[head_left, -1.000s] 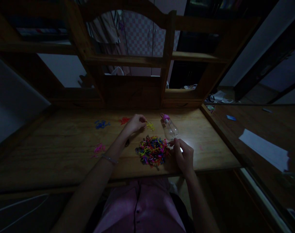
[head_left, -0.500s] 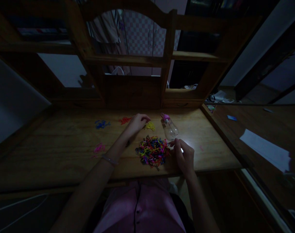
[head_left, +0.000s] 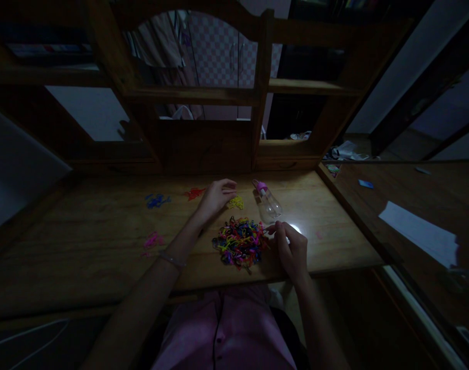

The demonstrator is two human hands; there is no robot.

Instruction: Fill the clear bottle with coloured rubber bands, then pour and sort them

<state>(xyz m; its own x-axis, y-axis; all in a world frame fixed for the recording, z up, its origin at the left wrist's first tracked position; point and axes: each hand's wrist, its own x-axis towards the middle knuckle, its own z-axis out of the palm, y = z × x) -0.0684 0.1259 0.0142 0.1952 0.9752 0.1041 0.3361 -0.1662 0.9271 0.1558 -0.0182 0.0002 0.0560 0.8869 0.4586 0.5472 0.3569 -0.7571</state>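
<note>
My left hand (head_left: 216,199) reaches over the left side of a small yellow pile (head_left: 236,202), fingers stretched out and nothing visible in them. At the right edge of a mixed heap of small, thin, looped coloured pieces (head_left: 240,242), my right hand (head_left: 293,247) is closed in a pinch. A small pale tip shows at its fingers, too small to name. A red pile (head_left: 195,193) lies just behind my left hand. Farther left are a blue pile (head_left: 156,200) and a pink pile (head_left: 153,240). The pieces' exact kind is unclear in the dim light.
Behind the mixed heap lies a clear bulb-shaped bottle (head_left: 272,206) with a pink cap. A wooden shelf unit (head_left: 207,146) rises at the desk's back. On the brown surface to the right are white papers (head_left: 419,232) and a blue card (head_left: 366,184).
The fingers of my left hand, pinched by the yellow pile earlier, have spread apart. My right hand stays at the heap's edge. The view has shifted slightly.
</note>
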